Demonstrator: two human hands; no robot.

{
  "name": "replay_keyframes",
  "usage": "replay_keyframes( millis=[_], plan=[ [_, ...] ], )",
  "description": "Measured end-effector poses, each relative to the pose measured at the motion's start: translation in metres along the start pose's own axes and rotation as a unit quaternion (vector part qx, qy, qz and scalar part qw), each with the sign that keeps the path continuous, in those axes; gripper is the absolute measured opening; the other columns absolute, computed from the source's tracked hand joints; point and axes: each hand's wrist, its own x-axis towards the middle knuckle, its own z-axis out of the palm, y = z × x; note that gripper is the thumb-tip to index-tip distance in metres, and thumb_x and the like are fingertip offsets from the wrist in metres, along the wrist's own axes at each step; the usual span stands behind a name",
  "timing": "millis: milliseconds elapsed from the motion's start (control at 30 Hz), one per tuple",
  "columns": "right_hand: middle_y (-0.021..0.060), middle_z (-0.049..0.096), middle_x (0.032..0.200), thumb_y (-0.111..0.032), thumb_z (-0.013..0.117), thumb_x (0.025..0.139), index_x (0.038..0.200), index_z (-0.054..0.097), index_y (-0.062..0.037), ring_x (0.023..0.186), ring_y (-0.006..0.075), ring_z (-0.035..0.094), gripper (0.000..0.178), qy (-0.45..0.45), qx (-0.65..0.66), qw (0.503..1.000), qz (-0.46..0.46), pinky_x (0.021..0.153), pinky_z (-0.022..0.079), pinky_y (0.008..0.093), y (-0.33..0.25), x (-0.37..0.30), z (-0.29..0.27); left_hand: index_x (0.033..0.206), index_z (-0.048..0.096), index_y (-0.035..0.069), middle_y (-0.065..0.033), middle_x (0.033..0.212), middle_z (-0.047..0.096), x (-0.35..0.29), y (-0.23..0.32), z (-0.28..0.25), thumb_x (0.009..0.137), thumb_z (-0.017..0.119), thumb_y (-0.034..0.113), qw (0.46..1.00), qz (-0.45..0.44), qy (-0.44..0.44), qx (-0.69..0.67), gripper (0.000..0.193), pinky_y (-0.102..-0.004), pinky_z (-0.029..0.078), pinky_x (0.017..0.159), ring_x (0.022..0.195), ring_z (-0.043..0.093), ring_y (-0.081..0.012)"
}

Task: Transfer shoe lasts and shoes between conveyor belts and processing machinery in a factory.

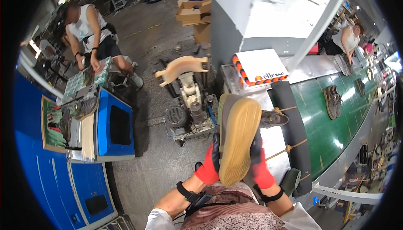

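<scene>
Upright in front of my body is a shoe [240, 141], its tan gum sole turned toward me and a strip of dark upper showing along its left side. My left hand [209, 161], in a red and black glove, is closed on the shoe's left edge. Against the opposite edge my right hand [261, 165], gloved the same way, is also closed on it, slightly blurred. The sole hides most of the fingers. Just beyond my right hand, a dark laced shoe [273, 118] lies on the metal bench [275, 139].
A green conveyor belt [312, 116] on the right carries dark shoes [332, 102]. A white box [261, 67] sits at the bench's far end. Ahead stands a wheeled machine [191, 99]. At left, a person [90, 32] works behind a blue machine [117, 123] with shoes on it.
</scene>
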Motion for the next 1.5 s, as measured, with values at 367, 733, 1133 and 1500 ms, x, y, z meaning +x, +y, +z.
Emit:
replay_keyframes(
  millis=[367,733,1133,1500],
  plan=[
    [0.0288,0.049,0.145,-0.031,0.085,0.074,0.155,0.022,0.0052,0.129,0.0376,0.056,0.109,-0.065,-0.319,0.945,-0.043,0.107,0.045,0.0401,-0.006,0.084,0.114,0.140,0.050,0.010,-0.0120,0.129,0.061,0.047,0.029,-0.101,0.103,0.035,0.060,0.984,0.007,0.050,-0.171,0.064,-0.0423,0.049,0.104,0.117,0.061,-0.0284],
    [0.0275,0.050,0.123,-0.047,0.081,0.064,0.156,0.014,0.0041,0.099,0.0377,0.057,0.125,-0.052,-0.450,0.889,-0.067,0.087,0.044,0.0400,-0.034,0.067,0.116,0.130,0.059,0.008,-0.0123,0.122,0.067,0.072,0.081,-0.010,0.094,0.052,0.057,0.981,0.031,0.028,0.191,0.062,-0.0458,0.046,0.103,0.114,0.062,-0.0308],
    [0.0158,0.054,0.130,-0.049,0.076,0.052,0.153,0.038,-0.0157,0.100,0.0347,0.057,0.113,0.082,-0.437,0.895,-0.044,0.089,0.043,0.0458,-0.003,0.052,0.147,0.133,0.056,0.005,-0.0143,0.126,0.065,0.084,0.098,0.011,0.092,0.058,0.048,0.925,0.053,0.014,0.375,0.059,-0.0446,0.044,0.105,0.118,0.060,-0.0309],
    [0.0127,0.052,0.142,-0.049,0.076,0.055,0.155,0.038,-0.0167,0.117,0.0337,0.053,0.111,0.148,-0.372,0.909,-0.114,0.101,0.039,0.0479,-0.008,0.027,0.144,0.135,0.054,0.003,-0.0160,0.130,0.062,0.075,0.104,0.029,0.090,0.063,0.040,0.883,0.079,-0.012,0.463,0.059,-0.0435,0.043,0.106,0.121,0.058,-0.0310]
  ],
)
